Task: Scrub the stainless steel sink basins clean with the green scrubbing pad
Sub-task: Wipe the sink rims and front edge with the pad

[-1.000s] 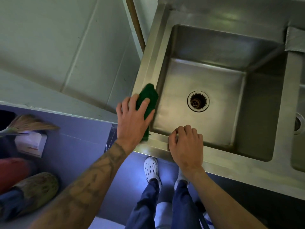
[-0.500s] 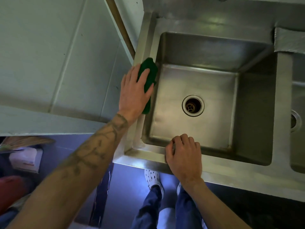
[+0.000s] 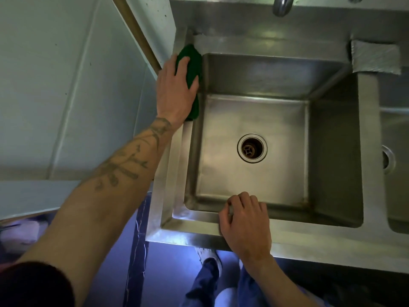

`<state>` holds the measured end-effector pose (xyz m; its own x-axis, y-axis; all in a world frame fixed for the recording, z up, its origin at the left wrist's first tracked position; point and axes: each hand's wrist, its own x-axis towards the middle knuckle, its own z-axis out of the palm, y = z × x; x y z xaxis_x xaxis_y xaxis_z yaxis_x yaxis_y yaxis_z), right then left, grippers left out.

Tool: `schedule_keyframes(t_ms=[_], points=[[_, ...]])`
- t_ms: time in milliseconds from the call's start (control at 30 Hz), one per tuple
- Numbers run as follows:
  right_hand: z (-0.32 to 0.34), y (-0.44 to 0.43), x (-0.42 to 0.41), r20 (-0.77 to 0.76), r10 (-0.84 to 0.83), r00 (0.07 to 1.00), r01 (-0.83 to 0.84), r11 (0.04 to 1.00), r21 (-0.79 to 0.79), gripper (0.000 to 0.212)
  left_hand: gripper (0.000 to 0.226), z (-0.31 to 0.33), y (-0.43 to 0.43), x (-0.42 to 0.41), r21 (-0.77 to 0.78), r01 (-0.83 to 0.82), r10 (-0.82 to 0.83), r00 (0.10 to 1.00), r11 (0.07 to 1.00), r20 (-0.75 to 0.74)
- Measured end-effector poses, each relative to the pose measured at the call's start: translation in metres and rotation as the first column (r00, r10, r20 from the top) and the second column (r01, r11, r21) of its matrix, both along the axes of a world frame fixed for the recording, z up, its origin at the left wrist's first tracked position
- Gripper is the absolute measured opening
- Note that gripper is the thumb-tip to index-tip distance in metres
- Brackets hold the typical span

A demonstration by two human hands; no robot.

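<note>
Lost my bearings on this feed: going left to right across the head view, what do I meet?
Pale wall panel → left hand pressing the green scrubbing pad on the sink rim → left basin's drain → steel divider → second basin's drain.

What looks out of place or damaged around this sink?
Two things: a wrinkled silver patch, like tape, sits on the rim at the far right corner of the basin, and brownish, rust-like marks stain its near right bottom seam. Otherwise nothing stands out.
</note>
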<state>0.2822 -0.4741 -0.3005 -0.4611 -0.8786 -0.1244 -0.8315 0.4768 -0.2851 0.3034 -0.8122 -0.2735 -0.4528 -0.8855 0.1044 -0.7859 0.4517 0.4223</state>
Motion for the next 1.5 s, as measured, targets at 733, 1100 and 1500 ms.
schedule_keyframes(t_ms=[733, 1100, 1500], points=[[0.004, -0.004, 0.0, -0.016, -0.031, 0.999, 0.031, 1.0, 0.0, 0.017, 0.054, -0.018, 0.07, 0.064, 0.03, 0.164, -0.165, 0.986, 0.986, 0.027], [-0.001, -0.005, 0.001, -0.059, -0.029, 0.998, 0.026, 0.998, -0.056, 0.02, 0.055, -0.015, 0.011, 0.02, -0.147, 0.071, -0.048, 0.987, 0.987, 0.156], [0.002, -0.006, 0.001, -0.042, -0.043, 0.998, 0.04, 0.997, -0.063, 0.022, 0.056, -0.009, 0.154, 0.131, -0.021, 0.067, -0.063, 0.988, 0.998, 0.142]])
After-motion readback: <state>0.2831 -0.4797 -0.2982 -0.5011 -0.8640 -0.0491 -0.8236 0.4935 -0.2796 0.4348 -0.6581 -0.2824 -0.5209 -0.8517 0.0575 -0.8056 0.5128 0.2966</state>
